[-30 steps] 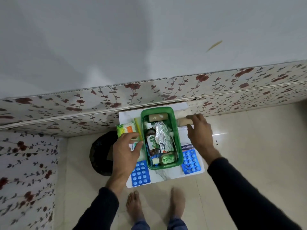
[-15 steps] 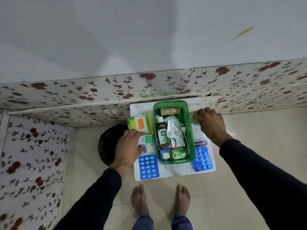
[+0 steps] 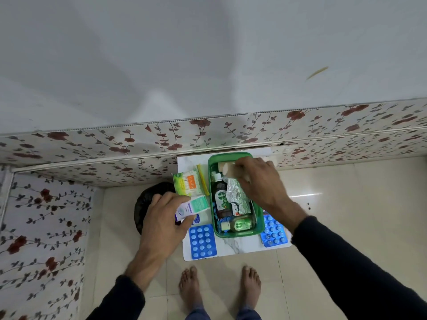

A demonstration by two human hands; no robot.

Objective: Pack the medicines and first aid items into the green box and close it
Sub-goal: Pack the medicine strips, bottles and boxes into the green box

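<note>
dettol bottle (image 3: 221,199) in green box (image 3: 260,224)

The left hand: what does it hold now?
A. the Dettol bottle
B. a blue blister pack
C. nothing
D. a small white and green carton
D: the left hand grips a small white and green carton beside the green box.

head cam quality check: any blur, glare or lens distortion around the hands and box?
Head view: strong wide-angle bowing, the floral wall trim curves across the frame. Right hand is motion-smeared over the green box, so the beige roll it holds looks soft. Left hand and its white-teal carton are sharper. Glare streak on the floor tile; lighting otherwise flat and soft.
</note>
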